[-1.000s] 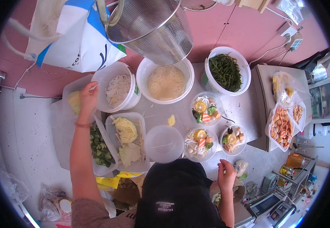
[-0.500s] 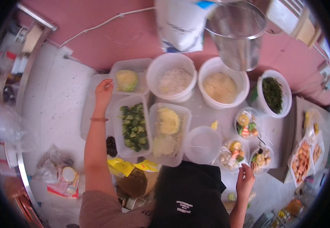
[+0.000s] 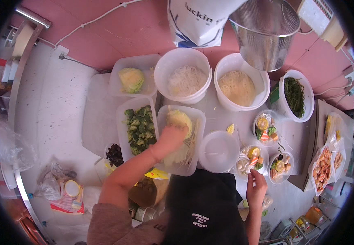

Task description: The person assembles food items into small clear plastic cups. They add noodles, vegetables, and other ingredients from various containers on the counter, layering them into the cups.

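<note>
My left hand (image 3: 169, 139) had come in from the far tray with the single cabbage (image 3: 131, 79) and lay inside the rectangular tray of cabbage wedges (image 3: 195, 122), just right of the broccoli tray (image 3: 122, 122). Its fingers were curled down over a pale wedge (image 3: 180, 119); whether they had clamped it I could not tell. My right hand (image 3: 255, 188) remained near that tray's right, below the empty round tub (image 3: 219, 151), fingertips together at the rim of a filled bowl (image 3: 250, 158). Judgement: picking of cabbage had begun.
</note>
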Available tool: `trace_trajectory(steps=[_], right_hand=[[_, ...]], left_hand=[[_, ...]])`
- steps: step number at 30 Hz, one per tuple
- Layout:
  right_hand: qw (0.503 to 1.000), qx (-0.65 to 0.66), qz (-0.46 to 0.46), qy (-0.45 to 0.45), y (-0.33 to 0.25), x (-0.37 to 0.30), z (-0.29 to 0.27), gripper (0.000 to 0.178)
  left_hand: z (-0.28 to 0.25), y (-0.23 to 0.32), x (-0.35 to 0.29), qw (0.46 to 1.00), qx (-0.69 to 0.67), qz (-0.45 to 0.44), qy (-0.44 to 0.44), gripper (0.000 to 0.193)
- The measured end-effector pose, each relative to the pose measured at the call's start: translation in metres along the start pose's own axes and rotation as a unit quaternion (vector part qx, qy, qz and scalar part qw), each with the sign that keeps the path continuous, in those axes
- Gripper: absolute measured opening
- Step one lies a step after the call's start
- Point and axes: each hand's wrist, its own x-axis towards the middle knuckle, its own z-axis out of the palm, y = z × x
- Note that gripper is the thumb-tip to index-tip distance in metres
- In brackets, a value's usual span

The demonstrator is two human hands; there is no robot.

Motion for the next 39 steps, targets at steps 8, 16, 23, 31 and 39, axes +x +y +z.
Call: trace_trajectory(steps=[8, 16, 23, 31, 39], right_hand=[[0.988, 0.008, -0.148, -0.041, -0.021, 0.026, 0.019, 0.017], [0.931, 0.258, -0.075, -0.247, -0.057, 0.031, 0.060, 0.045], [0.645, 0.699, 0.167, -0.261, -0.075, 0.045, 0.069, 0.087], [0.926, 0.342, 0.161, -0.007, -0.018, 0.035, 0.098, 0.075], [0.920, 0.337, 0.196, -0.027, -0.012, 0.034, 0.079, 0.051]], left_hand=[[0.026, 0.012, 0.013, 0.998, 0.027, -0.059, -0.025, 0.029], [-0.061, 0.011, -0.033, 0.907, -0.356, -0.150, 0.165, 0.041], [-0.084, 0.054, -0.037, 0.559, -0.819, -0.126, -0.002, 0.047], [-0.001, 0.089, -0.014, 0.718, -0.685, -0.108, 0.061, 0.059], [-0.005, 0.091, -0.009, 0.911, -0.372, -0.156, 0.080, 0.061]])
